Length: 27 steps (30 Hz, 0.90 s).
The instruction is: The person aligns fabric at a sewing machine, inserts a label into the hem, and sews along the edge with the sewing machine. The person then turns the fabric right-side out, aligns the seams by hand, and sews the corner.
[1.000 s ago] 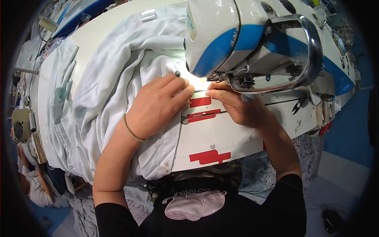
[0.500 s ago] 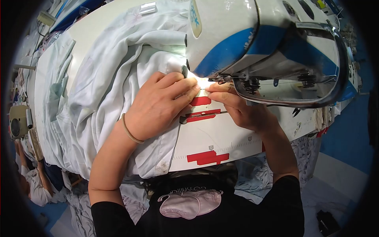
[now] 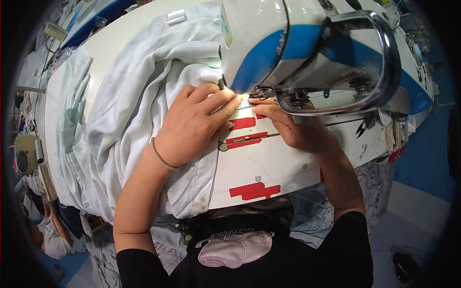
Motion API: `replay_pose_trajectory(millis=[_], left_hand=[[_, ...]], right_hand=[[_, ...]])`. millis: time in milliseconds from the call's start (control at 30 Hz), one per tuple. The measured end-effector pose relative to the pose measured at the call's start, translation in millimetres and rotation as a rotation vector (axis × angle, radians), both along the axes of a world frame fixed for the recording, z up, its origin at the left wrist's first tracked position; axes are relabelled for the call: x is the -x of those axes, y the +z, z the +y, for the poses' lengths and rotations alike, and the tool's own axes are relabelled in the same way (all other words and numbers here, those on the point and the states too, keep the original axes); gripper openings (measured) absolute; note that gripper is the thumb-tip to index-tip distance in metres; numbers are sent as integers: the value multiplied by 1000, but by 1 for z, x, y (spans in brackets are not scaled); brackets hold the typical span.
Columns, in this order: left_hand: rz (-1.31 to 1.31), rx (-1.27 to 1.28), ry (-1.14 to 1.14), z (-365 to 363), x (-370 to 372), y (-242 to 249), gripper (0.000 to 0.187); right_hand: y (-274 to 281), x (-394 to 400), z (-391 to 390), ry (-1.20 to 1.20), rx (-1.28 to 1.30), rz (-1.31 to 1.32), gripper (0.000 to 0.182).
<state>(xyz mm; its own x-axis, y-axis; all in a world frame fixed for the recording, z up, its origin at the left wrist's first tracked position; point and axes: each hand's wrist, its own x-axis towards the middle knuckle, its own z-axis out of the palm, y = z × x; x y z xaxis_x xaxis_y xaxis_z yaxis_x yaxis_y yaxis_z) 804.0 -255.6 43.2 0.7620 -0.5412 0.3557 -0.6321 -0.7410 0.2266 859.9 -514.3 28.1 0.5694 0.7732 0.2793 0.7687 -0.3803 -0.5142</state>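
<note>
Left hand (image 3: 192,126) flat, fingers together, pressing pale white cotton fabric (image 3: 144,96) on white tabletop (image 3: 269,165); right hand (image 3: 297,132) fingers pinched on fabric edge under blue-and-white sewing machine (image 3: 307,53); both edged slightly forward toward needle since a second ago; feeding seems underway; red tape markers (image 3: 254,189) nearby.

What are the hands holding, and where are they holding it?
The left hand lies flat on the white cloth, pressing its edge beside the sewing machine. The right hand pinches that edge under the machine's head.

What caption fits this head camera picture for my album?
Two hands, left hand and right hand, press white fabric under a blue-and-white sewing machine.
</note>
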Motion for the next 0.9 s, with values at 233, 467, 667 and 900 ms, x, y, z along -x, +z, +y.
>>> replay_pose_trajectory(millis=[233, 467, 667, 900], left_hand=[[-16, -19, 30, 1, -2, -2, 46], [20, -72, 88, 1, -4, -4, 46], [4, -51, 82, 1, -6, -4, 44], [1, -29, 56, 1, -5, -3, 44]], right_hand=[[-2, 0, 1, -4, -33, -152, 29], [-11, -5, -5, 30, -86, -333, 32], [7, -12, -11, -299, -26, 222, 28], [-30, -17, -17, -318, -97, -311, 36]])
